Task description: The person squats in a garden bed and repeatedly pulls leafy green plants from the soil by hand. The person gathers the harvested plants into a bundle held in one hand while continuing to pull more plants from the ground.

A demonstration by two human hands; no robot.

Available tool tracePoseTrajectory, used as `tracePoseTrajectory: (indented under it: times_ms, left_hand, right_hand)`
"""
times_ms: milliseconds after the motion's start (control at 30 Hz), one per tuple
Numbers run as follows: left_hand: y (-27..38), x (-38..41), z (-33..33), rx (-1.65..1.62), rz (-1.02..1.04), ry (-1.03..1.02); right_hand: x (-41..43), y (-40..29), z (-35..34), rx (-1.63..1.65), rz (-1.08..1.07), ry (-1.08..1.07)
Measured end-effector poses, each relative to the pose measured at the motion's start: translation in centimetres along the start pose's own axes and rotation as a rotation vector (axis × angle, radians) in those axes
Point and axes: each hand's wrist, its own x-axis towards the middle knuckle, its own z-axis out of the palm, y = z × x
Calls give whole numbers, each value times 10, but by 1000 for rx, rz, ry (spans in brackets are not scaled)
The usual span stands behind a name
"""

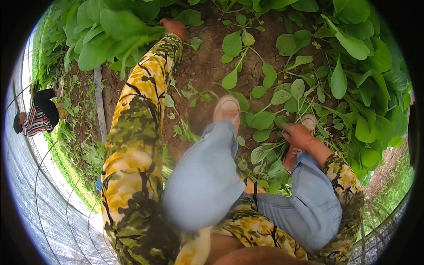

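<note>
At the upper left, my left hand [174,28] is closed around the stem end of a bunch of leafy greens [122,33]. The leaves fan out to the left of the hand and are partly blurred. My right hand [299,135] is low among the plants, beside my right shoe [289,155], with its fingers pointing left. Small leafy plants [264,120] lie just left of its fingertips. Whether those fingers pinch a stem is hidden by the hand and leaves. My left shoe [227,109] stands on the brown soil [205,63] between the hands.
Dense leafy greens [374,109] line the right side and top. A grey wooden strip [99,99] lies on the soil at left. Another person [38,114] in a striped top crouches at far left, near cut greens [74,155]. Netting on curved hoops [36,185] borders the plot.
</note>
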Motion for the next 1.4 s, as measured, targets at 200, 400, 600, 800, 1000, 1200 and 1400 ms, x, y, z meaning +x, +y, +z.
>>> tracePoseTrajectory:
  times_ms: [200,400,600,800,1000,1200,1400]
  left_hand:
    - [-7,19,38,-121,-92,-78]
    - [-8,3,31,-236,-13,-115]
    - [-59,-53,-24,-744,163,-234]
    - [-48,-87,17,-870,405,-98]
    - [3,-135,-84,-1346,642,-541]
    - [81,-181,-139,-1247,952,-223]
    - [100,-176,-139,-1327,1021,-619]
  right_hand:
    - [0,15,4,38,-2,38]
    - [-1,5,0,26,-15,51]
    - [-5,-2,4,-21,-53,33]
    - [5,-15,-7,76,-173,233]
    - [19,-37,-61,322,-166,684]
    - [41,-40,-81,388,-129,753]
    - [36,51,-60,789,337,485]
